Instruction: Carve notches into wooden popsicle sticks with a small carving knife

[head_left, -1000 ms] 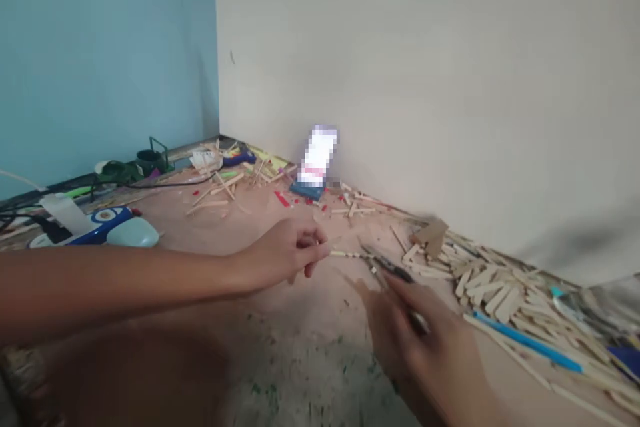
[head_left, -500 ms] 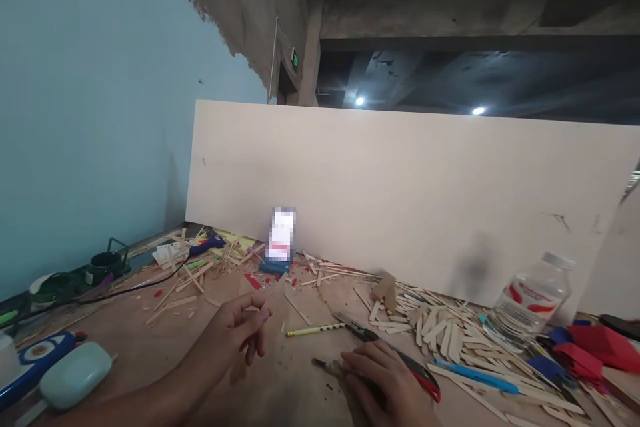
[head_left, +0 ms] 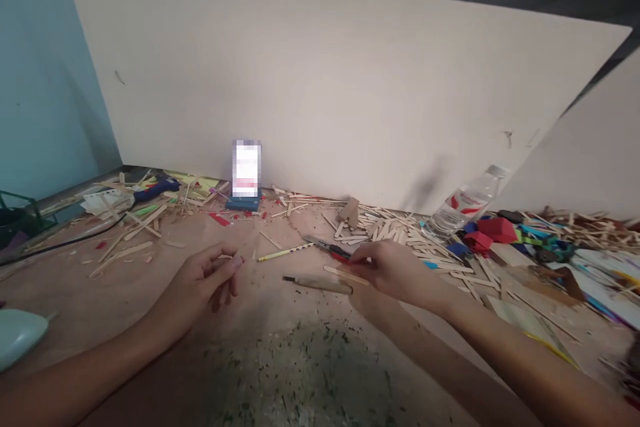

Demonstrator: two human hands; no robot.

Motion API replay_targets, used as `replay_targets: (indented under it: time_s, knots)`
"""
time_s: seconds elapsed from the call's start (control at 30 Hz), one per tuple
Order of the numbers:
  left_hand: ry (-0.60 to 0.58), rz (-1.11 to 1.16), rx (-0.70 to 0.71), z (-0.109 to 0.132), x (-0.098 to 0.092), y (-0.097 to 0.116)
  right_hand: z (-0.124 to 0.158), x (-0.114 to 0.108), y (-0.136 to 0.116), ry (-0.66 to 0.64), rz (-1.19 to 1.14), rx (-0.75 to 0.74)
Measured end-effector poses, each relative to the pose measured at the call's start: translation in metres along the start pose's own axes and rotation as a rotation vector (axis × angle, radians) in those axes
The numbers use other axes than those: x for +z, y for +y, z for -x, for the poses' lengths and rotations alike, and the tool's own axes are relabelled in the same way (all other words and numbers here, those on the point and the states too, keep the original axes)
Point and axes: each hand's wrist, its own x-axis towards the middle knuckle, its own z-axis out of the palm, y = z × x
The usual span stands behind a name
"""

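Note:
My left hand (head_left: 213, 277) hovers over the left-centre of the table, its fingers loosely curled and apart, with nothing visible between them. Farther right, my right hand (head_left: 387, 270) has its fingers closed around the handle end of a red and black tool (head_left: 327, 248); the fingers partly hide the grip. A flat wooden stick (head_left: 343, 273) lies just below its fingertips. Nearer me rests a wooden-handled tool with a dark tip (head_left: 320, 285). Between the hands is a yellow pencil with dark spots (head_left: 283, 253).
A lit phone (head_left: 247, 170) stands on a blue holder before a white board (head_left: 300, 80). Loose sticks (head_left: 395, 230) and a clear bottle (head_left: 465, 203) are at right. A blue glue gun (head_left: 155, 189) with a black cord lies back left, a mint-coloured object (head_left: 20, 337) front left.
The view has tilted down and turned right. My right hand has let go of the wooden-handled tool and moved onto the red and black one. My left hand keeps its loose curl.

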Motion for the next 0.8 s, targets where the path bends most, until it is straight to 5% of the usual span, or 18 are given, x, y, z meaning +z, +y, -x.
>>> replay_targets:
  time_s: [0.37,0.57,0.8]
  knots:
    - [0.013,-0.027,0.008,-0.005,0.0,0.002,0.007,0.009,-0.014,-0.068,0.076,0.105]
    - [0.059,-0.07,-0.002,0.0,0.001,0.0,0.003,0.006,-0.053,0.064,-0.364,0.053]
    - [0.087,-0.166,0.043,0.004,0.003,0.005,-0.019,0.047,-0.128,-0.072,-0.982,0.038]
